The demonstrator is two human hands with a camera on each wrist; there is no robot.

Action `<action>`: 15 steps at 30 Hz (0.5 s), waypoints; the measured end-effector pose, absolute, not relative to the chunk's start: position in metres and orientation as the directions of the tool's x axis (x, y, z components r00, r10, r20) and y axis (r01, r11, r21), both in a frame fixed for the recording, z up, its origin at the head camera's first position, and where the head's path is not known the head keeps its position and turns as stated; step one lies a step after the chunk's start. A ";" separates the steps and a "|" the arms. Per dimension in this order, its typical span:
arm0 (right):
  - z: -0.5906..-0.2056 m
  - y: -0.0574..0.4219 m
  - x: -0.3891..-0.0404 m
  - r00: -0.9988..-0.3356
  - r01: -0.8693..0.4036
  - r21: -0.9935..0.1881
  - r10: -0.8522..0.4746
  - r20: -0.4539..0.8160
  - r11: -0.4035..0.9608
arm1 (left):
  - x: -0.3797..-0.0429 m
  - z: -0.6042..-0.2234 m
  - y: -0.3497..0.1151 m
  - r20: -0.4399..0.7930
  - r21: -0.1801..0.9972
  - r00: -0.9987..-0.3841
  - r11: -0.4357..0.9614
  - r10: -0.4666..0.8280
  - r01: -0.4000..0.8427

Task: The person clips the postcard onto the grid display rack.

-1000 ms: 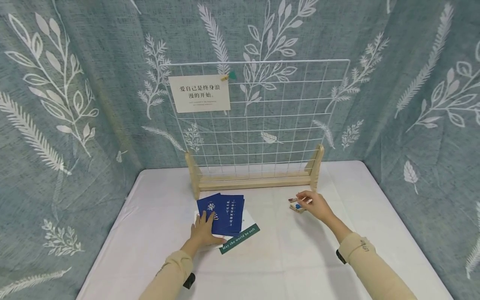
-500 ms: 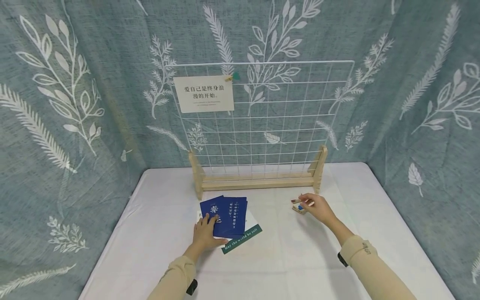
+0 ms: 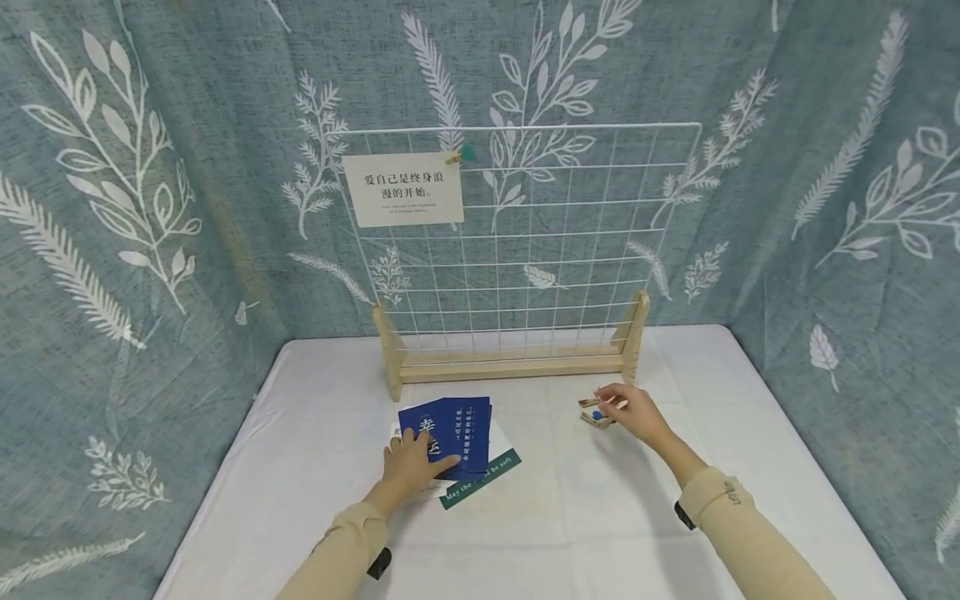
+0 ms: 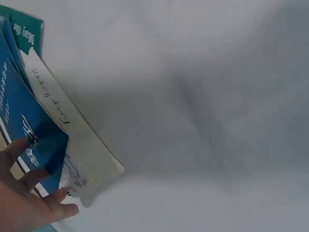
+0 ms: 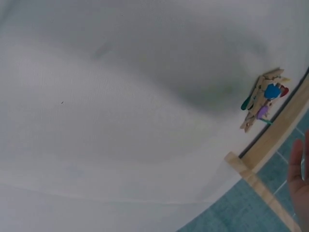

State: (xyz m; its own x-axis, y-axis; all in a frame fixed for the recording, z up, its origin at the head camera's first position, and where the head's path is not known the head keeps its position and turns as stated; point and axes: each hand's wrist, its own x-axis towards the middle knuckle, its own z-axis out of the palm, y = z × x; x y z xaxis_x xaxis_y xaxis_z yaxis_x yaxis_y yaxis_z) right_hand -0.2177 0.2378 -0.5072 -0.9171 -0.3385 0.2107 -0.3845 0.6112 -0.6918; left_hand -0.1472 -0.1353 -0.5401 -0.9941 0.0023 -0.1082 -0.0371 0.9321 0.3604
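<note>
My left hand [image 3: 408,467] rests on blue cards [image 3: 471,433] with white lettering, its fingers spread over the left side and the thumb lying across the lower part. In the left wrist view those fingers are on a blue card [image 4: 46,137]. White cards [image 4: 91,150] stick out from under the blue ones. A green strip [image 3: 498,467] lettered in white pokes out at the lower right. At the right, my right hand [image 3: 637,417] is over several small wooden clothespins [image 3: 596,417], thumb and forefinger slightly bent. The right wrist view has the clothespins [image 5: 260,104] with coloured trims, apart from the fingers.
Behind the cards stands a white wire grid [image 3: 555,250] in a wooden base [image 3: 510,367]. A cream card [image 3: 405,204] with black writing hangs at its upper left from a clothespin [image 3: 453,157]. Patterned cloth [image 3: 247,167] surrounds the white-covered table [image 3: 585,517].
My left thumb has moved from the green strip's edge up onto the blue cards. The blue cards have slid slightly and overlap more. My right hand has stayed by the clothespins.
</note>
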 end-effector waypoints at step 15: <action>-0.513 0.240 -0.223 -0.927 -0.361 -0.696 -0.318 0.197 0.620 | -0.163 -0.536 -0.121 -0.149 0.402 -0.923 0.831 -0.356 -0.385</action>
State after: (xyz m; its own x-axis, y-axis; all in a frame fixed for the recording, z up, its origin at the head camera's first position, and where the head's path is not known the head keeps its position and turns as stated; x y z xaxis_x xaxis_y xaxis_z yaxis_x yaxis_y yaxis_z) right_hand -0.2232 0.2404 -0.5131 -0.9274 -0.3181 0.1970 -0.3607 0.6204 -0.6964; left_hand -0.1628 -0.1205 -0.5362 -0.9226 -0.3558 -0.1490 -0.3852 0.8308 0.4017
